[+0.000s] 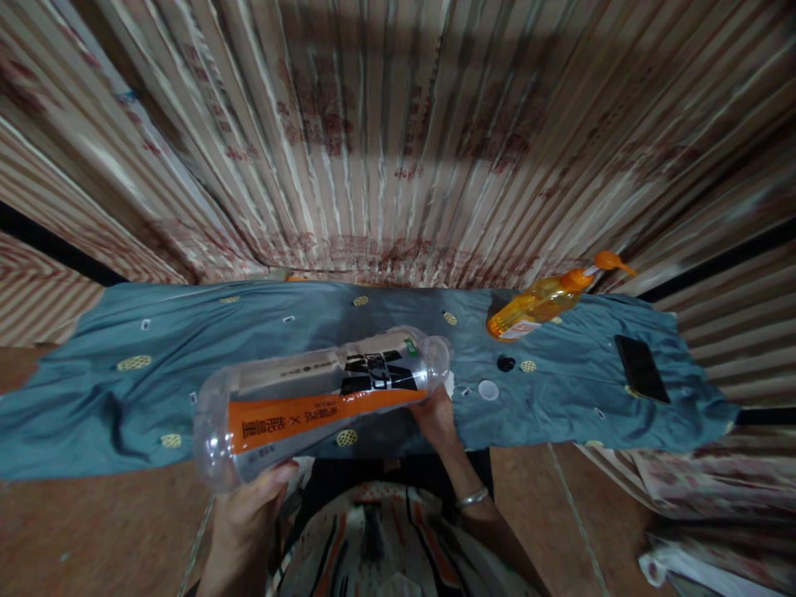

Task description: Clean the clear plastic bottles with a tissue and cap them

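An empty clear plastic bottle (317, 398) with an orange, grey and black label lies sideways in both my hands, above the near edge of a blue-grey cloth (112, 390). My left hand (252, 506) grips its base end at the lower left. Around the neck end at the right, the fingers of my right hand (439, 419) are closed; a bangle sits on that wrist. The neck itself is hidden by the hand. A small white cap (488, 390) and a small black cap (506, 363) lie on the cloth just right of my right hand.
An orange pump bottle (547, 300) lies on its side at the cloth's far right. A black phone (642, 369) rests near the right end. Striped patterned curtain (385, 141) hangs behind. Brown floor (93, 531) surrounds the cloth.
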A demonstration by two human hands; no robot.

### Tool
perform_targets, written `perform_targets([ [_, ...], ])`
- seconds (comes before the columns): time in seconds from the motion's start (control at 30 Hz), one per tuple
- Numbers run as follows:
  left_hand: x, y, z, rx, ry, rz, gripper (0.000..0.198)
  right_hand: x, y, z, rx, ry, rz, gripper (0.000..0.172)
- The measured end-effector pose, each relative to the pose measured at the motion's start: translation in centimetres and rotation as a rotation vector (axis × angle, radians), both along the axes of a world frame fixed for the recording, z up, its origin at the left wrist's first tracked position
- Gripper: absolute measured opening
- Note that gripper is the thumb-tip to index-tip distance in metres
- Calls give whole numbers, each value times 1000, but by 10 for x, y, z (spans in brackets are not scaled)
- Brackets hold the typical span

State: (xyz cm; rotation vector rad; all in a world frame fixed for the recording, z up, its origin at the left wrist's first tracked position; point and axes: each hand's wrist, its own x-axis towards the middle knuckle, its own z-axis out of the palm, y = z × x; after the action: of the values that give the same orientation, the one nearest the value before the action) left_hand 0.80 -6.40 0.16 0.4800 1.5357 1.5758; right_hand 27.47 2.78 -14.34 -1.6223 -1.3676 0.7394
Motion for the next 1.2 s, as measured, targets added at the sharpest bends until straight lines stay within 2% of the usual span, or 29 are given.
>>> perform_targets([
  [0.1,0,0,3,-59,2,15,27,-1,0,2,-13,-1,-2,49],
  [0.3,5,7,13,6,-50,86,37,-2,1,3,-7,16,7,44],
  [0.6,8,7,13,-25,-131,131,37,0,1,-1,17,16,20,43],
  [0.77,8,7,14,-17,-90,89,31,-1,1,0,26,20,12,41],
  [1.13,9,9,11,14,-42,92,43,-2,1,4,-6,13,6,39],
  [1.2,9,7,11,4,-21,56,45,-3,1,5,-5,16,6,38],
])
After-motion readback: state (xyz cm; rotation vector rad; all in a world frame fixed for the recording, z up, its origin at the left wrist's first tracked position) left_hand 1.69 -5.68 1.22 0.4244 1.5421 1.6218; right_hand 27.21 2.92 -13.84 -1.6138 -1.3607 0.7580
